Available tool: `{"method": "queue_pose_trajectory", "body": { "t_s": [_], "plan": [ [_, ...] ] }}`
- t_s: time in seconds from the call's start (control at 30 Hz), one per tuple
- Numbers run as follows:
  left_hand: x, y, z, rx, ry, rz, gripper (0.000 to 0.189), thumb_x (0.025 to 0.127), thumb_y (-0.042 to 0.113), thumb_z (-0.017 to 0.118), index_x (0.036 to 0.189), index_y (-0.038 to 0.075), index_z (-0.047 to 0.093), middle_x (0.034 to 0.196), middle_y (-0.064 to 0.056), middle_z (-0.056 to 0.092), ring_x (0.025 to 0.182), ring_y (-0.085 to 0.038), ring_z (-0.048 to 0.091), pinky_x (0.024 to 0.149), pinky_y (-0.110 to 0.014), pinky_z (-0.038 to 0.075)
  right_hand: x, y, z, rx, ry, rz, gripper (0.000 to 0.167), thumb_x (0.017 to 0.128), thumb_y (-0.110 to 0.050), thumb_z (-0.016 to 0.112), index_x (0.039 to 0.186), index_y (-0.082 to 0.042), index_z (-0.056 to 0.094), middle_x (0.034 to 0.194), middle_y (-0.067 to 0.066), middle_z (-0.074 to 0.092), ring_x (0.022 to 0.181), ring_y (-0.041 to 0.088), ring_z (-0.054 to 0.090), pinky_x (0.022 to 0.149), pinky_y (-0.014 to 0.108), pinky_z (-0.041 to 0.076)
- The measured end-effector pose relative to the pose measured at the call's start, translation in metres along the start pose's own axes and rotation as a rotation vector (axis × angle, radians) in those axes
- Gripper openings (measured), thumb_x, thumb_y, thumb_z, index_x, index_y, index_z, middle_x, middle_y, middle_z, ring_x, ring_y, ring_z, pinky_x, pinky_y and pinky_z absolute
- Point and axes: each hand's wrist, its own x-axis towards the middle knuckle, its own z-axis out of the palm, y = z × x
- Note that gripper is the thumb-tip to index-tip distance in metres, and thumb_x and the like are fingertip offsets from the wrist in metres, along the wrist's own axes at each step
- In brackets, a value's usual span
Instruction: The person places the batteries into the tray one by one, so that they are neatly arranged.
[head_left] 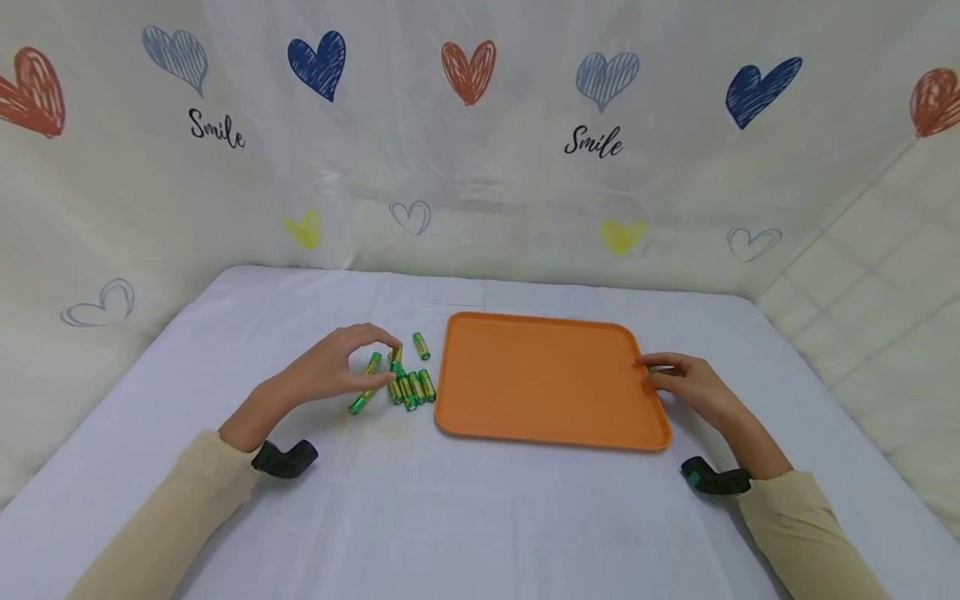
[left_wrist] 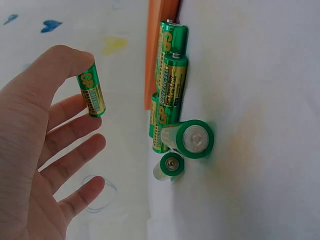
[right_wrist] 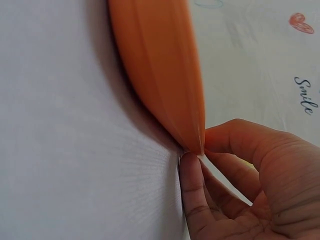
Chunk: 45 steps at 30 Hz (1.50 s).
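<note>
Between its thumb and a fingertip, my left hand [head_left: 330,362] pinches a small green and gold battery [left_wrist: 91,92], held up off the table in the left wrist view. Right beside that hand lie several more batteries [head_left: 407,392], some side by side in a row, with a longer-looking green battery line [head_left: 365,383] to their left. An orange rectangular tray [head_left: 540,379] lies flat just right of the batteries. My right hand [head_left: 693,387] pinches the tray's right rim, its thumb and a finger on either side of the edge in the right wrist view.
One separate battery [head_left: 421,346] lies behind the row, near the tray's left edge. A white cloth [head_left: 480,517] covers the table. Behind it hangs a pale curtain [head_left: 525,183] printed with hearts and words. Each wrist wears a black band-mounted device [head_left: 287,459].
</note>
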Motion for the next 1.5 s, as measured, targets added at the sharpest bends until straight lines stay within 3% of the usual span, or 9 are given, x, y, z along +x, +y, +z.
{"method": "queue_pose_trajectory", "body": {
  "t_s": [0.2,0.53,0.8,0.97,1.13,1.5],
  "plan": [
    [0.013,0.008,0.0,-0.009,-0.015,0.034,0.043,0.084,0.026,0.078,0.122,0.009,0.065,0.12,0.002,0.065,0.116,-0.024,0.058,0.1,-0.046,0.044,-0.002,0.001,0.0,0.003,0.015,0.006,0.053,0.094,-0.028,0.065,0.137,0.0,0.053,0.139,0.023,0.052,0.101,0.011,0.056,0.085,0.031,0.041],
    [0.03,0.016,0.007,-0.01,-0.056,0.033,0.041,0.085,0.028,0.076,0.122,0.013,0.065,0.12,0.003,0.065,0.117,-0.025,0.058,0.102,-0.046,0.044,-0.003,-0.001,0.002,0.022,0.013,0.018,0.053,0.094,-0.027,0.065,0.138,0.0,0.052,0.139,0.024,0.051,0.11,0.023,0.055,0.088,0.034,0.041],
    [0.044,0.02,0.014,-0.017,-0.044,0.105,0.041,0.085,0.028,0.077,0.121,0.011,0.065,0.12,0.002,0.065,0.114,-0.026,0.059,0.101,-0.045,0.043,-0.003,-0.001,0.003,0.028,0.026,0.011,0.052,0.094,-0.026,0.066,0.137,0.0,0.053,0.139,0.023,0.052,0.104,0.012,0.056,0.088,0.032,0.041],
    [0.055,0.024,0.02,-0.043,-0.048,0.157,0.044,0.085,0.028,0.077,0.121,0.007,0.065,0.12,0.0,0.065,0.116,-0.022,0.058,0.102,-0.043,0.043,-0.004,-0.002,0.004,0.038,0.027,0.013,0.052,0.094,-0.026,0.065,0.137,0.0,0.053,0.138,0.023,0.053,0.103,0.015,0.058,0.089,0.033,0.04],
    [0.064,0.029,0.025,-0.036,-0.043,0.191,0.042,0.086,0.029,0.076,0.121,0.008,0.065,0.121,0.001,0.065,0.116,-0.018,0.057,0.104,-0.043,0.041,-0.005,-0.002,0.004,0.047,0.029,0.017,0.052,0.094,-0.025,0.065,0.137,0.0,0.053,0.138,0.023,0.053,0.097,0.009,0.059,0.087,0.03,0.041],
    [0.08,0.037,0.033,-0.028,-0.014,0.277,0.04,0.085,0.027,0.077,0.119,0.008,0.066,0.117,-0.001,0.066,0.116,-0.02,0.059,0.105,-0.043,0.041,-0.007,-0.001,0.004,0.058,0.042,-0.001,0.05,0.093,-0.023,0.065,0.136,0.001,0.054,0.137,0.023,0.053,0.094,0.002,0.057,0.081,0.022,0.042]
  ]
}}
